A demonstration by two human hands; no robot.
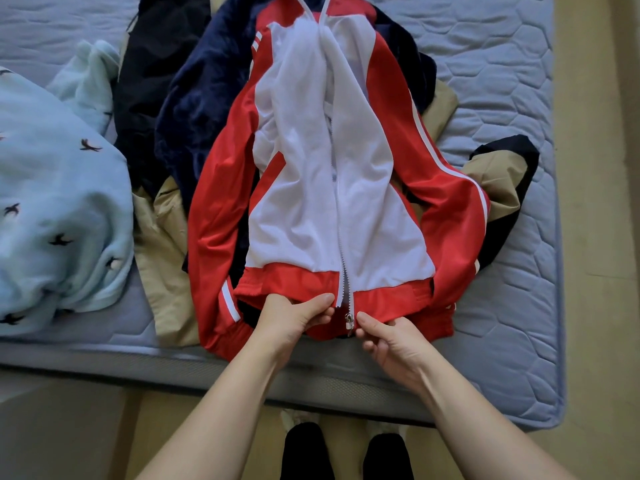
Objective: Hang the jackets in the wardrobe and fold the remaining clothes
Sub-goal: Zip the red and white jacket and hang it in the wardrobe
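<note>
A red and white jacket [311, 209] lies front up on a mattress [502, 306], its hem at the near edge and its zip mostly closed. The left hand [294, 320] pinches the red hem just left of the zip, thumb on top and fingers curled under the cloth. The right hand [391, 344] pinches the hem just right of the zip, its thumb tip beside the slider [349, 322]. Under the jacket are a navy garment [197, 109] and a beige garment [162, 244], both showing to its left. Well left of the jacket lies a pale blue top [59, 202] printed with dark birds.
</note>
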